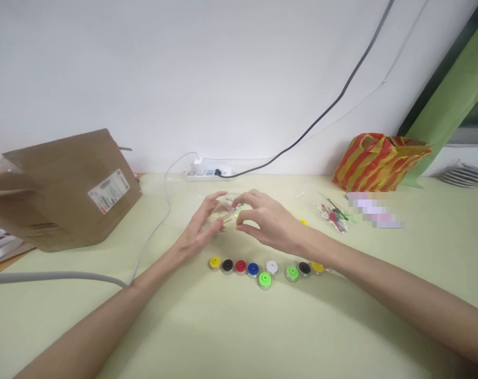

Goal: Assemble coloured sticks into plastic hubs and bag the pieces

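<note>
Over the middle of the table, my left hand (204,223) is closed on a clear plastic bag (222,209) with small coloured pieces in it, some of them green. My right hand (260,216) has its fingers curled at the bag's right side and seems to grip it there; the fingers partly hide the contents. A thin reddish stick shows near my left thumb. Nearer to me lies a row of small round-topped pieces, among them a yellow one (215,262), a red one (241,267), a blue one (253,270), a white one (272,267) and a green one (265,280).
A cardboard box (73,195) stands at the left. Against the wall lies a power strip (209,176) with a dark cable (321,116). A grey cable crosses my left forearm. To the right are a packet of coloured parts (334,217) and a red-and-yellow striped bag (375,163).
</note>
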The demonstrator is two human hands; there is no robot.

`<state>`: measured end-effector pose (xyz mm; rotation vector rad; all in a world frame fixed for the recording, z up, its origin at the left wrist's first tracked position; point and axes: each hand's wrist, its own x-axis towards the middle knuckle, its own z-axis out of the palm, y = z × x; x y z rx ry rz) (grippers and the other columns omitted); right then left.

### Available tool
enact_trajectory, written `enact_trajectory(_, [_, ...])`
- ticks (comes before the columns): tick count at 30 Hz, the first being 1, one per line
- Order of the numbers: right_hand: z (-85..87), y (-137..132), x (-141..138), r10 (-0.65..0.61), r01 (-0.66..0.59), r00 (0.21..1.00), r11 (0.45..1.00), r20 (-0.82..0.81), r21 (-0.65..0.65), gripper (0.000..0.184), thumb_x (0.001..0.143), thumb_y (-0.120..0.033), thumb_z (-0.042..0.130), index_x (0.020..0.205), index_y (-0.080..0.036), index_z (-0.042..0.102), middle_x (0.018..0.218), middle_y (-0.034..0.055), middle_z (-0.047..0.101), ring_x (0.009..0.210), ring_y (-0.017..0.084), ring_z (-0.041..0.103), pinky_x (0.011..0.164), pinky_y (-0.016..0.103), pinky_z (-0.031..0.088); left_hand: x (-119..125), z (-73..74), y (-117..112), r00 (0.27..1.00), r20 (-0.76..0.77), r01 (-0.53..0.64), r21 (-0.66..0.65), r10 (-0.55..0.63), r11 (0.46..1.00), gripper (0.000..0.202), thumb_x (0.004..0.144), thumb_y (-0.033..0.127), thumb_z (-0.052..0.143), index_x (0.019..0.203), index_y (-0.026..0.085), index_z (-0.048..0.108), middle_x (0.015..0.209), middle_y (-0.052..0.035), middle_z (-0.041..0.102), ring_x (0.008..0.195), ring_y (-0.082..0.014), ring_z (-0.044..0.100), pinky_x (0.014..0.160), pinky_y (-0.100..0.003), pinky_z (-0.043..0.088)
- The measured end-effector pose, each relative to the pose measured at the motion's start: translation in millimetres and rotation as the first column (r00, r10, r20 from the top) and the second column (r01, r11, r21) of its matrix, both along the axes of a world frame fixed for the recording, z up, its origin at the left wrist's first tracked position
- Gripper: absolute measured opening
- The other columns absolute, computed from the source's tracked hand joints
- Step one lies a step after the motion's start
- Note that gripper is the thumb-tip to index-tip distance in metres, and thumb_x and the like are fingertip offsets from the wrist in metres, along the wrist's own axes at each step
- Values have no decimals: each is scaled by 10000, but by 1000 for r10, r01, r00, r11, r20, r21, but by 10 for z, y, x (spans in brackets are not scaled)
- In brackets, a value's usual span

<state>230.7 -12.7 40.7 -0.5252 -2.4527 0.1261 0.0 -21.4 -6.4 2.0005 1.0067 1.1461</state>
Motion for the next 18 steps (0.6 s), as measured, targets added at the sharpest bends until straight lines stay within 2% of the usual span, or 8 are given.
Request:
enact_trajectory(3, [-45, 19, -27, -115, 115, 993, 990, -13, 76, 174, 985, -179, 571, 893, -184, 719, 1013, 104, 660, 961, 227, 580, 816, 371, 491, 2, -8, 18, 984, -162, -58, 65, 68, 996, 670, 914, 394, 626, 1517, 294, 353, 1344, -81, 603, 1275, -280, 550, 1062, -417, 475])
enact_trajectory(6, [-46, 9, -39, -127, 128, 991, 991, -37, 31, 175, 993, -181, 556, 959, -185, 728, 956, 89, 671, 932, 214, 592, 808, 348, 491, 34, 8, 15, 955, -280, -70, 120, 101, 990, 529, 918, 359, 601, 1424, 253, 488, 1283, -63, 642, 1141, -258, 618, 998, -377, 498])
enact_trajectory(9, [-21, -4, -19, -64, 63, 998, 995, 0, -80, 202, 989, -165, 547, 1027, -197, 742, 1094, 91, 716, 1055, 230, 629, 919, 380, 497, 66, 35, 8, 950, -302, -37, 132, 76, 990, 424, 948, 339, 538, 1358, 231, 549, 1260, -60, 658, 1023, -229, 649, 910, -342, 520])
enact_trajectory(11, [3, -10, 3, 10, -18, 999, 981, -43, -193, 284, 999, -139, 497, 1143, -224, 726, 1223, 70, 708, 1172, 221, 623, 1011, 391, 481, 66, 41, 11, 949, -306, -32, 143, 75, 989, 415, 942, 313, 540, 1348, 233, 549, 1295, -60, 642, 1054, -228, 644, 936, -343, 510])
enact_trajectory(14, [46, -26, 30, 107, -152, 983, 933, -151, -327, 424, 1010, -115, 432, 1354, -272, 623, 1402, 39, 626, 1307, 185, 565, 1107, 388, 444, 33, 18, 34, 942, -318, -60, 155, 108, 986, 456, 909, 293, 588, 1356, 239, 517, 1312, -58, 631, 1115, -240, 633, 980, -361, 498])
enact_trajectory(18, [114, -77, 46, 153, -218, 969, 903, -196, -371, 489, 1015, -144, 444, 1474, -298, 511, 1519, 27, 524, 1415, 181, 466, 1177, 412, 392, -17, -47, 82, 945, -278, -133, 159, 173, 978, 507, 879, 341, 652, 1352, 243, 499, 1263, -57, 661, 1117, -262, 644, 958, -390, 521])
